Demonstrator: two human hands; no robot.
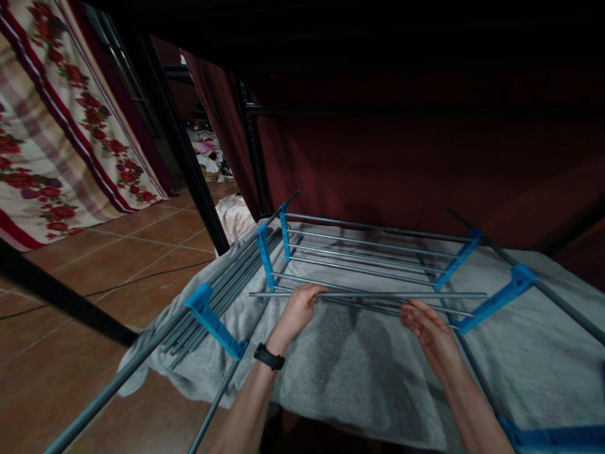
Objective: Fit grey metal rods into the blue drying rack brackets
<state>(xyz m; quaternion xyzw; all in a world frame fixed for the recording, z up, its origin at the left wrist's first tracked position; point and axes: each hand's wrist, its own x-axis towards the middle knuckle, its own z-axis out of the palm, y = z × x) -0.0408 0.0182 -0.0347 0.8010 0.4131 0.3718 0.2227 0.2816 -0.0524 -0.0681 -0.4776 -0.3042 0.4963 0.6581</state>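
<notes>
A thin grey metal rod (363, 295) lies crosswise in front of me, above the front bars of a low rack. My left hand (300, 306), with a black band on its wrist, is closed around this rod left of its middle. Just below the rod's right half is my right hand (428, 325), fingers loosely bent and apart; whether they touch the rod is unclear. The rack has grey tubes joined by blue plastic brackets (496, 299), and several crossbars (363, 267) run between its sides. Another blue bracket (215, 321) stands on the left side without a crossbar.
Several loose grey tubes (236, 280) lie bundled at the left on a grey blanket (340, 359). Dark metal posts (184, 145) and a dark overhead surface frame the space. A maroon curtain (378, 164) hangs behind. A cable (142, 282) crosses the tiled floor (155, 252) at left.
</notes>
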